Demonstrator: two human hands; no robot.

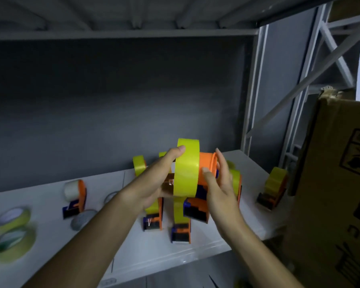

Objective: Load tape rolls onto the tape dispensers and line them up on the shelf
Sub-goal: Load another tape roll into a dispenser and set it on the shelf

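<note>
Above the white shelf [50,242] I hold up a yellow tape roll [186,169], partly slid onto the orange hub of an orange and blue dispenser [197,202]. My left hand [160,179] grips the roll from the left, thumb over its rim. On the right, my right hand [218,183] holds the dispenser, its fingers against the orange hub's end and its thumb on the hub's side. Several loaded dispensers stand on the shelf behind and below my hands, among them one with yellow tape [180,225] and one with clear tape [75,196].
Loose yellow rolls [13,235] lie blurred at the shelf's left end, with a grey roll [82,219] nearer the middle. Another loaded dispenser [273,188] stands far right beside a tall cardboard box [337,183]. An upper shelf hangs overhead.
</note>
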